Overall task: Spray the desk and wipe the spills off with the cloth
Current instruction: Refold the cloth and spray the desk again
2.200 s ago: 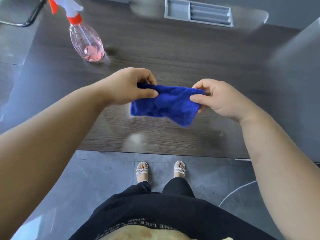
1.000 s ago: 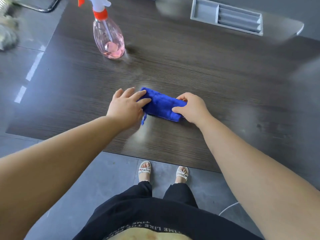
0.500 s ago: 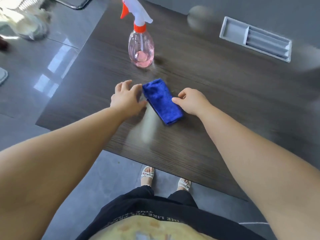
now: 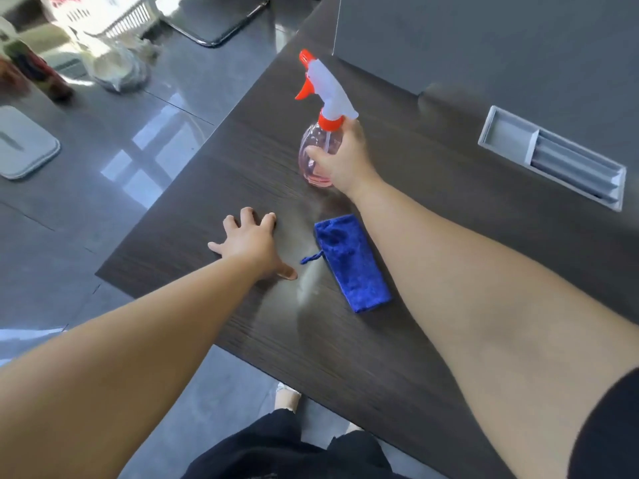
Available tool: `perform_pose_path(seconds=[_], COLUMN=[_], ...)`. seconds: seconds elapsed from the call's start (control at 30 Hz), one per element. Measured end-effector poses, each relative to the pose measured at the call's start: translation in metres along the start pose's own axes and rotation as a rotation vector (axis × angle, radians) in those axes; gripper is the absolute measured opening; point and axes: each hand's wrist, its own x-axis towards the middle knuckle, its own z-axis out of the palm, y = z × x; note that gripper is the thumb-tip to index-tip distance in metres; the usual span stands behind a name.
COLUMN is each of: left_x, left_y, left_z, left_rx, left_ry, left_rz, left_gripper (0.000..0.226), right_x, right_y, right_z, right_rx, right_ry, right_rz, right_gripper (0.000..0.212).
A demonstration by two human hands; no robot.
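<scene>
On the dark desk, the right hand reaches out and curls round the pink spray bottle below its orange collar. The left hand lies flat, fingers spread, holding nothing. The folded blue cloth lies at its 3 o'clock, with the bottle at the cloth's 12.

- Desk: dark brown, wood-grain pattern
- Cloth: deep blue
- Bottle: clear pink, white sprayer, orange trigger, nozzle and collar
- Tray: grey
</scene>
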Motion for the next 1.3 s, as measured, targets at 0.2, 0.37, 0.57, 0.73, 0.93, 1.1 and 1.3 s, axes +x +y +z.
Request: perform_pose_path(seconds=[0.2,0.37,0.57,0.73,0.93,1.1,1.3], left_x=[0.000,0.001,0.001,-0.002,-0.003,-0.006,-0.033], left_y=[0.002,0.003,0.002,0.004,0.003,0.003,0.018], left_z=[0.002,0.000,-0.001,-0.003,-0.003,0.003,0.029], left_rx=[0.044,0.036,0.030,0.048,0.017,0.003,0.082], left_ry=[-0.008,-0.018,-0.028,-0.029,-0.027,-0.028,0.113], left_rz=[-0.009,-0.014,-0.015,-0.007,-0.010,-0.017,0.198], left_gripper=[0.114,0.115,0.113,0.110,0.109,0.110,0.077], right_x=[0.005,0.013,0.024,0.008,-0.020,-0.079,-0.128], right_y=[0.007,0.005,-0.009,-0.013,-0.014,0.010,0.048], right_z=[-0.007,-0.010,-0.009,-0.025,-0.077,-0.088,-0.078], right_rx=[-0.060,0.052,-0.014,0.059,-0.457,-0.313,-0.121], right_ry=[0.147,0.115,-0.005,-0.035,-0.309,-0.510,-0.527], right_rz=[-0.100,-0.143,-0.267,-0.213,-0.163,0.121,0.463], right_gripper=[0.041,0.079,0.072,0.049,0.040,0.022,0.051])
